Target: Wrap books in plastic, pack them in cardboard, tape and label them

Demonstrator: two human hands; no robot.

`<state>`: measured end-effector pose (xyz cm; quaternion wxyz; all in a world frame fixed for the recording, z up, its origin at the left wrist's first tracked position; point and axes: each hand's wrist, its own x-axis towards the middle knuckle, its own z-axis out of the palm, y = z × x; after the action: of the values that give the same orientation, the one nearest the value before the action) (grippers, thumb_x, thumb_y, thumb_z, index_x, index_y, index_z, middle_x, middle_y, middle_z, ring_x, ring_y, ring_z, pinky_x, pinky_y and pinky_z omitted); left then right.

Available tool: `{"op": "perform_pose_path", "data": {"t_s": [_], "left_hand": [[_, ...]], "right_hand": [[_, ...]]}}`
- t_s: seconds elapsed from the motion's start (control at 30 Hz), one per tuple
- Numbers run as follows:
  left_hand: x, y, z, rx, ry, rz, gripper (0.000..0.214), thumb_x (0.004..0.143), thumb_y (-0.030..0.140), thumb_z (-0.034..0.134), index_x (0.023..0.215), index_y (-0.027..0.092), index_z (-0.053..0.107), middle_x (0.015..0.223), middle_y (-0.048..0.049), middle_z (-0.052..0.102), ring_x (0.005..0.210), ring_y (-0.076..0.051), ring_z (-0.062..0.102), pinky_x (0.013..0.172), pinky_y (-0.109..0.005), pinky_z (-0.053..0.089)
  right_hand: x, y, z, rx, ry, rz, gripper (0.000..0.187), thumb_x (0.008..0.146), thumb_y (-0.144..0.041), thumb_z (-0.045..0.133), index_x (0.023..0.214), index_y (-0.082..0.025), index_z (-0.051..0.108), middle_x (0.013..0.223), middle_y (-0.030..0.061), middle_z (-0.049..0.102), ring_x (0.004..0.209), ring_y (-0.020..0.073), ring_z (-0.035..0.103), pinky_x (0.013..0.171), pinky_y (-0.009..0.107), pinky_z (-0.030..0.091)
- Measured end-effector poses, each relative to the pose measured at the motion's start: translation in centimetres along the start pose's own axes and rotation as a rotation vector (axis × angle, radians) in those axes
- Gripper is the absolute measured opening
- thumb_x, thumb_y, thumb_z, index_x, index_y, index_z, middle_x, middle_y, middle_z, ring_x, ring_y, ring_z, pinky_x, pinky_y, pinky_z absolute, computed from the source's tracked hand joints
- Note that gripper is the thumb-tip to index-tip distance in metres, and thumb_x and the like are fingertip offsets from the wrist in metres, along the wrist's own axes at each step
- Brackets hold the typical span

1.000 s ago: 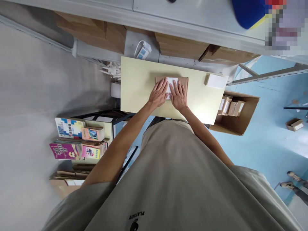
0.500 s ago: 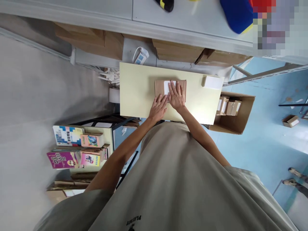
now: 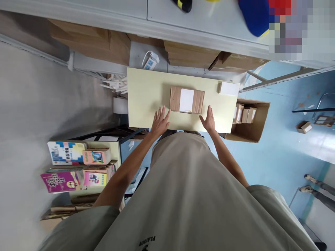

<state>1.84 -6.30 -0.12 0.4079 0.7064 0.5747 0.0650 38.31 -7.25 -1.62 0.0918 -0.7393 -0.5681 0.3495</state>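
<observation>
And both hands are off the label! A second ago the palms lay flat on the parcel, and half a second ago the right palm covered part of its label; now the left hand (image 3: pixel 160 122) has drawn down beside the near left corner and the right hand (image 3: pixel 208 120) has slid clear to the right. The left fingers are spread and loose, grasping nothing, one fingertip so close to that corner that I cannot tell whether it touches. The right fingers are straight and close together, thumb held apart, released as well. Between them sits the parcel (image 3: pixel 175 99), in the middle of the pale yellow table (image 3: pixel 146 94), a flat oblong of brown cardboard with slightly worn edges. The white label (image 3: pixel 186 100) shows whole now, a smooth matte rectangle across the middle of the top, a tiny yellow mark at its near edge. Over at the tabletop's far right corner, a crisp-edged white block (image 3: pixel 227 88). Just off the right end, an open carton (image 3: pixel 258 129) with thin corrugated walls holds smaller brown boxes (image 3: pixel 247 115) bearing white patches. Beyond the far edge, a hard plastic power strip (image 3: pixel 150 63), white with blue faces, rests on a smooth grey surface, its pale cord looped.
</observation>
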Motion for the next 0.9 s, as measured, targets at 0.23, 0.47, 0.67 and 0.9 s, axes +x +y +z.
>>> {"op": "perform_pose_path", "data": {"t_s": [0.23, 0.47, 0.67, 0.9], "left_hand": [[4.9, 0.4, 2.9, -0.247, 0.102, -0.144, 0.085, 0.115, 0.045, 0.067, 0.191, 0.021, 0.039, 0.192, -0.0217, 0.051, 0.181, -0.032, 0.051, 0.148, -0.058, 0.045], [2.2, 3.6, -1.4, -0.251, 0.270, -0.081, 0.049, 0.119, 0.055, 0.068, 0.155, 0.023, 0.082, 0.174, -0.0163, 0.073, 0.160, -0.035, 0.074, 0.133, -0.050, 0.063], [2.4, 4.8, -2.6, -0.305, 0.218, -0.210, 0.033, 0.113, 0.058, 0.079, 0.113, 0.028, 0.093, 0.114, -0.0098, 0.095, 0.116, -0.038, 0.092, 0.106, -0.046, 0.072], [1.1, 4.2, -0.6, -0.450, 0.105, -0.272, 0.040, 0.109, 0.051, 0.082, 0.135, 0.020, 0.082, 0.142, -0.0176, 0.089, 0.129, -0.034, 0.088, 0.114, -0.044, 0.072]], "right_hand": [[0.9, -2.6, 2.4, 0.547, -0.040, 0.064, 0.089, 0.096, -0.078, 0.074, 0.161, -0.018, 0.071, 0.162, 0.0244, 0.080, 0.151, 0.0377, 0.075, 0.127, 0.060, 0.062], [-2.9, -5.1, -0.3, 0.517, 0.129, 0.137, 0.068, 0.097, -0.084, 0.071, 0.124, -0.023, 0.085, 0.125, 0.0168, 0.091, 0.112, 0.0341, 0.084, 0.106, 0.052, 0.071], [-7.5, -5.4, -1.3, 0.396, 0.257, 0.313, 0.085, 0.098, -0.098, 0.058, 0.120, -0.021, 0.087, 0.108, 0.0184, 0.089, 0.099, 0.0365, 0.084, 0.099, 0.055, 0.070], [-10.7, -5.3, -0.2, 0.554, 0.140, 0.237, 0.092, 0.099, -0.102, 0.054, 0.129, -0.021, 0.085, 0.114, 0.0152, 0.090, 0.105, 0.0334, 0.083, 0.094, 0.047, 0.072]]}}
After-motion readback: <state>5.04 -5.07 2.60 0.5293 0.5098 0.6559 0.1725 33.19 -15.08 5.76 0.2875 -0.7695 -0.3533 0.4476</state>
